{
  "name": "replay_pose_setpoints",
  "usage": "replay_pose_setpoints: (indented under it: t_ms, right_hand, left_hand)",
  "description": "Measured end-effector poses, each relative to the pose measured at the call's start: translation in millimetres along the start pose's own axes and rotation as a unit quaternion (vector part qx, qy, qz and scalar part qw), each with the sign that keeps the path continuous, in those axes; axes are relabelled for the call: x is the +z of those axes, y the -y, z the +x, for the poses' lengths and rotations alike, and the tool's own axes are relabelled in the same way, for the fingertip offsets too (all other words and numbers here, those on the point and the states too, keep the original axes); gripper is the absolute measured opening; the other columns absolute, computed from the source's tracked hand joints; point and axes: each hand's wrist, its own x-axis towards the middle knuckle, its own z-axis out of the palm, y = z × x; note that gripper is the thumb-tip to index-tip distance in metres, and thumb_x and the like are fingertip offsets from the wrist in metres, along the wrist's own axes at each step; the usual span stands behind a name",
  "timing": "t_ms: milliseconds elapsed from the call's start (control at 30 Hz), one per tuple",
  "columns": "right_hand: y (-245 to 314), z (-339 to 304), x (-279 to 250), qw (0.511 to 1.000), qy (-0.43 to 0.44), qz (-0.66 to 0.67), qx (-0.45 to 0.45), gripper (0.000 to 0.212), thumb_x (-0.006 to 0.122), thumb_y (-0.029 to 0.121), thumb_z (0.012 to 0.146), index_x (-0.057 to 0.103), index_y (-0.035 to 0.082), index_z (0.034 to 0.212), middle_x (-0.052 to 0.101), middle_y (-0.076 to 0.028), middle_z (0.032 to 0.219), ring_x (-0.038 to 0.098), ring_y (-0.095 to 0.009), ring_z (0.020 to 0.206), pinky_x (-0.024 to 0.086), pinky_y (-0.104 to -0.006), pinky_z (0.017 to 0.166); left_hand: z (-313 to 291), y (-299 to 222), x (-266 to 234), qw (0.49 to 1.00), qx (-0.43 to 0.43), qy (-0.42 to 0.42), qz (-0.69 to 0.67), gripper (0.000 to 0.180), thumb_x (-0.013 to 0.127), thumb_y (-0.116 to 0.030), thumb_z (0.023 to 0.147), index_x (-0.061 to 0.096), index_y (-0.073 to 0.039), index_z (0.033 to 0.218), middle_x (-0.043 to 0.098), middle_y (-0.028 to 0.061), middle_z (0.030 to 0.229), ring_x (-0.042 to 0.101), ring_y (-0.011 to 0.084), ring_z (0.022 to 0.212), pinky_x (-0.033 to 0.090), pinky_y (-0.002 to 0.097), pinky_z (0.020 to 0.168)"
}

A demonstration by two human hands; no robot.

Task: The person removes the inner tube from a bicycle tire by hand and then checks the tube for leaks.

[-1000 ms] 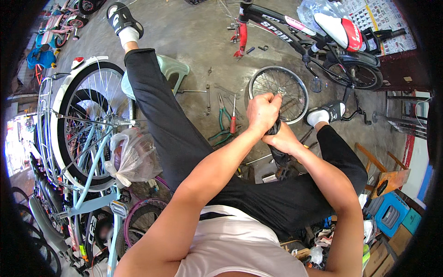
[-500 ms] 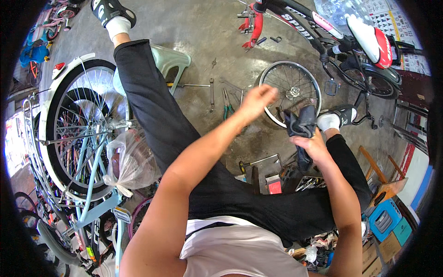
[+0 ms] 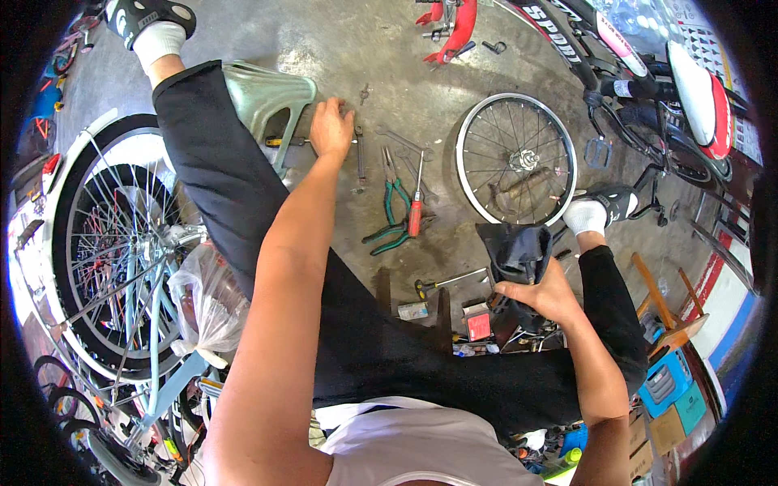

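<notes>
My right hand (image 3: 545,293) is wrapped round a folded black rubber inner tube (image 3: 519,253), held low in front of the wheel. The tube's lower folds hang beneath my fingers. My left hand (image 3: 332,130) reaches out over the floor with fingers loosely bent and apart, and no object shows in it. Below it a screwdriver with a yellow and black handle (image 3: 285,141) lies partly covered. Just right of that hand is a small wrench (image 3: 361,154). Green-handled pliers (image 3: 391,194) and a red-handled screwdriver (image 3: 416,217) lie nearer to me.
A spoked wheel rim (image 3: 460,146) lies flat by my right foot. At left stands a light-blue bicycle's wheel (image 3: 61,243) with a plastic bag (image 3: 207,304) beside it. A pale green stool (image 3: 271,89) sits beyond my left leg. A bicycle (image 3: 600,89) stands far right.
My left hand has swung left, from beside the wheel to the screwdriver and wrench. My right hand has drawn the inner tube slightly nearer to me. The view has shifted.
</notes>
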Motion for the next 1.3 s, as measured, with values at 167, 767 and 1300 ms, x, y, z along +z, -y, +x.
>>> replay_pose_setpoints:
  t_ms: [167,767,1300]
  right_hand:
    - [-11,3,0,1.000,-0.008,0.028,0.009,0.056,0.092,0.022,0.074,0.064,0.000,0.117,0.073,-0.009,0.105,0.067,-0.017,0.096,0.053,-0.0354,0.090]
    - [20,-4,-8,0.988,-0.072,0.036,-0.134,0.044,0.086,0.008,0.077,0.068,0.000,0.117,0.072,-0.004,0.104,0.066,-0.014,0.094,0.052,-0.0306,0.087]
    - [86,-192,-104,0.811,-0.345,0.199,-0.429,0.039,0.084,0.011,0.079,0.071,0.002,0.115,0.074,-0.006,0.103,0.069,-0.014,0.088,0.056,-0.0292,0.080]
  left_hand:
    - [13,-3,11,0.999,0.039,0.006,0.027,0.017,0.071,-0.025,0.090,0.071,-0.010,0.099,0.068,0.0129,0.099,0.068,0.0365,0.094,0.054,0.0486,0.079]
    - [-71,-80,-41,0.975,-0.044,-0.064,-0.209,0.031,0.066,-0.027,0.097,0.068,-0.004,0.117,0.073,0.0150,0.103,0.071,0.0300,0.094,0.055,0.0413,0.085]
    - [-242,-143,-118,0.829,-0.091,0.359,-0.418,0.023,0.063,-0.024,0.101,0.066,-0.002,0.107,0.068,0.0037,0.090,0.061,0.0110,0.072,0.048,0.0288,0.058]
